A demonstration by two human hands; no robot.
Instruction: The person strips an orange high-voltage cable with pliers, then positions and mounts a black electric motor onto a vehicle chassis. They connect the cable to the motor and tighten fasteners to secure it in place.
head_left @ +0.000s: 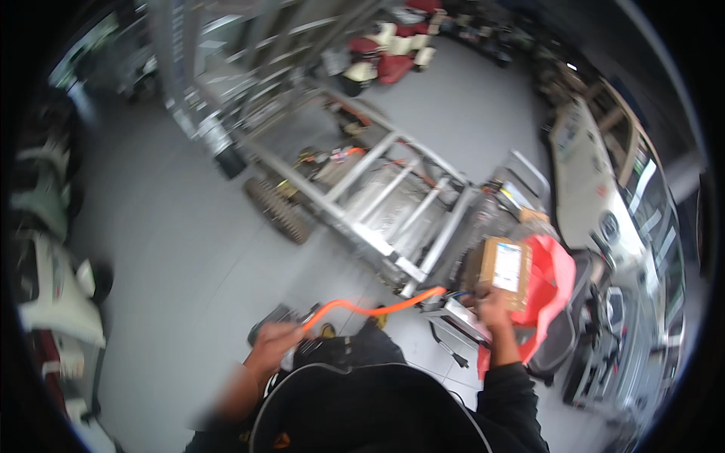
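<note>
An orange cable [370, 310] runs in a shallow wave between my two hands. My left hand [276, 343] is closed on the cable's left end, beside a dark boxy piece [268, 321] that is blurred. The right hand [492, 309] is closed at the front of a brown cardboard box [507, 268] with a white label. What its fingers hold is hidden; the cable's other end reaches a silvery metal case [462, 318] just left of them. A red plastic bag [550, 275] lies against the box's right side.
Ahead stands a metal vehicle frame [362, 170] with a knobbly tyre [276, 211]. A pale car body [596, 166] is on the right. White-green scooters [57, 302] line the left. A red-and-cream scooter [393, 57] stands at the back on the grey floor [174, 257].
</note>
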